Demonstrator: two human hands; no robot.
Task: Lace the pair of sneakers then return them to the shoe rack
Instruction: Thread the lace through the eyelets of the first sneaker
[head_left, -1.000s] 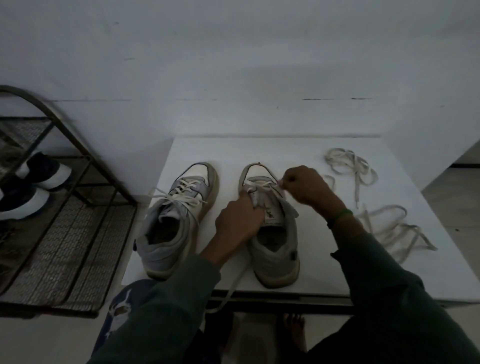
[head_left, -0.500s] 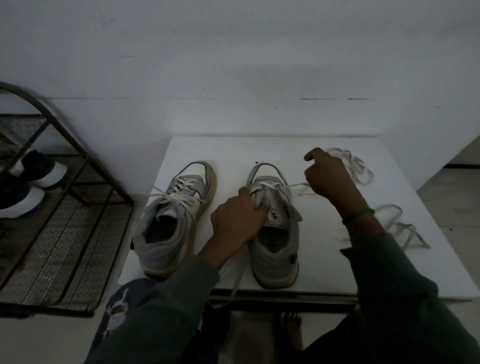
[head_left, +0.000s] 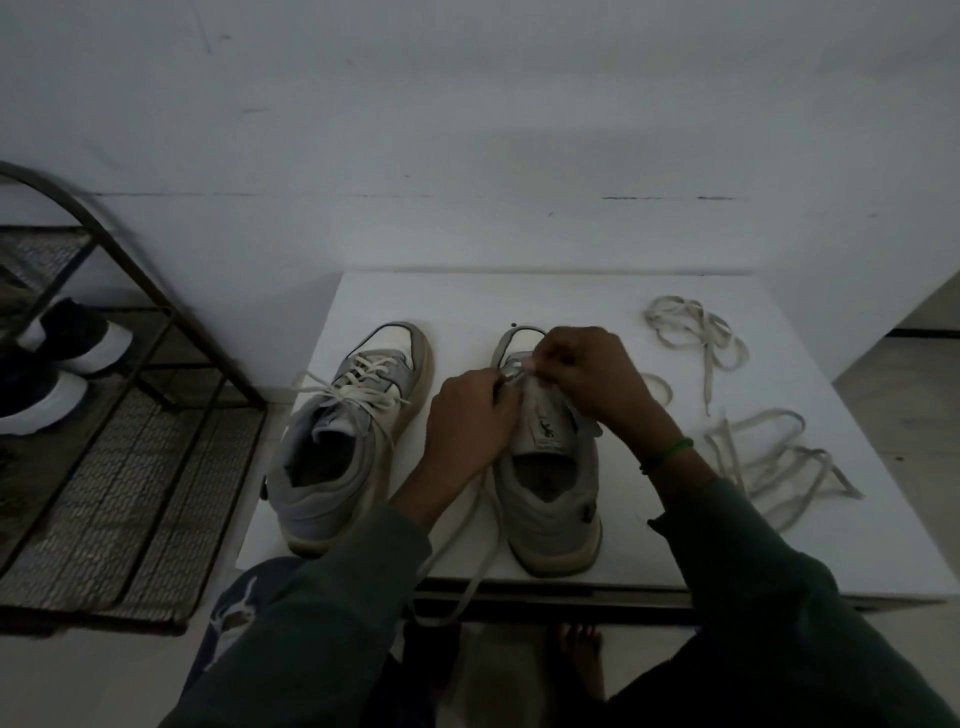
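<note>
While the left hand (head_left: 470, 421) grips the upper of one sneaker (head_left: 550, 499) on the desk (head_left: 467, 296), the right hand (head_left: 587, 374) pinches its lace (head_left: 511, 371).

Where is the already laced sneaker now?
In the head view, the laced sneaker stands at the left edge of the white table, between the shoe rack and the other sneaker.

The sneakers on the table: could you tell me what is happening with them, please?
A person is lacing one sneaker on the white table. The left hand grips its upper by the tongue, while the right hand pinches the lace at the front eyelets. The other sneaker beside it is already laced but untied. Spare laces lie alongside; the shoe rack stands nearby.
</note>
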